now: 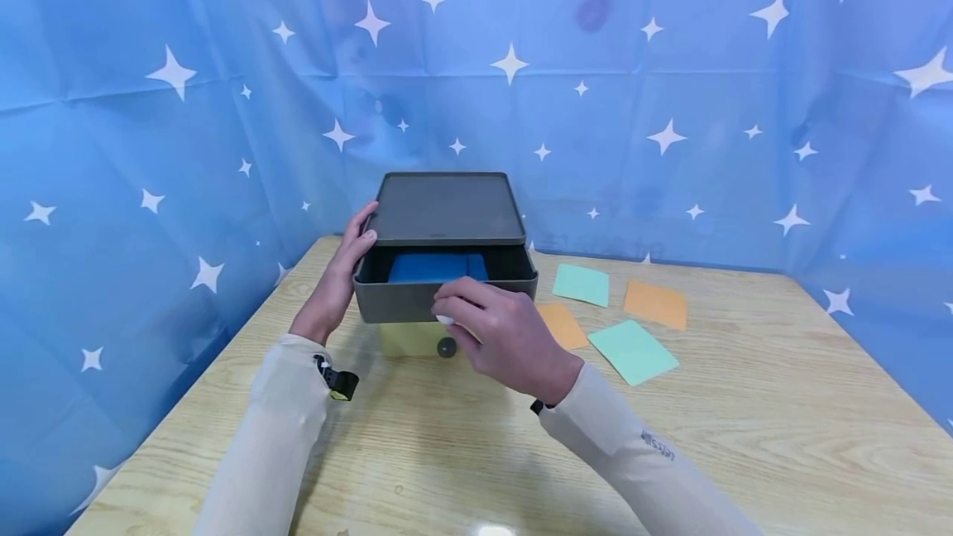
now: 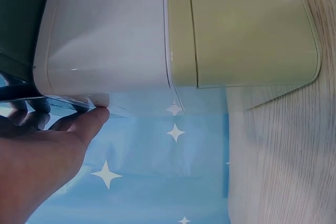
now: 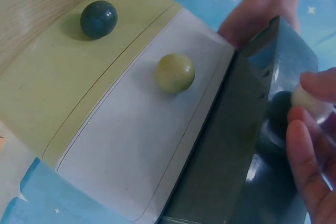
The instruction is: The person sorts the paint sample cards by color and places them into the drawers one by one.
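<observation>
A small desktop drawer unit with a dark grey top stands on the table. Its dark top drawer is pulled partway out, and a flat blue item lies inside. My right hand pinches the round white knob on that drawer's front between thumb and fingers. Against the unit's left side rests my left hand, its fingers extended along the upper edge. Below the top drawer, the white middle drawer with a yellowish knob and the yellow-green bottom drawer with a dark knob are closed.
Right of the unit lie green sticky notes and orange sticky notes on the wood-grain table. A blue curtain with white stars hangs behind and along both sides.
</observation>
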### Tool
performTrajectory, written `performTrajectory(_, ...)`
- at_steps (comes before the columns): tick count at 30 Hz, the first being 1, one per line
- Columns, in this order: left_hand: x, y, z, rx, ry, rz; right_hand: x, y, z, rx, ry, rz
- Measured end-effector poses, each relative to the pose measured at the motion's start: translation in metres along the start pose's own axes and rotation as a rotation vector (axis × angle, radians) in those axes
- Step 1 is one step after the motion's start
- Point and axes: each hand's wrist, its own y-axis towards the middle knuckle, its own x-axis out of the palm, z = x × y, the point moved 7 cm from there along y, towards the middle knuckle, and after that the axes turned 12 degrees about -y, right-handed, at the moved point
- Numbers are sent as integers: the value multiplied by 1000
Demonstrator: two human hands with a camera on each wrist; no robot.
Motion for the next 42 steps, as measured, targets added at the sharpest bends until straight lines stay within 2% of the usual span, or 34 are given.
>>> performTrajectory(18,0,3,0,-3,-48,-12,15,5,19,94,19,-18)
performTrajectory(42,1,2,-3,-14,-76,-16,33,9,38,137,34,-32)
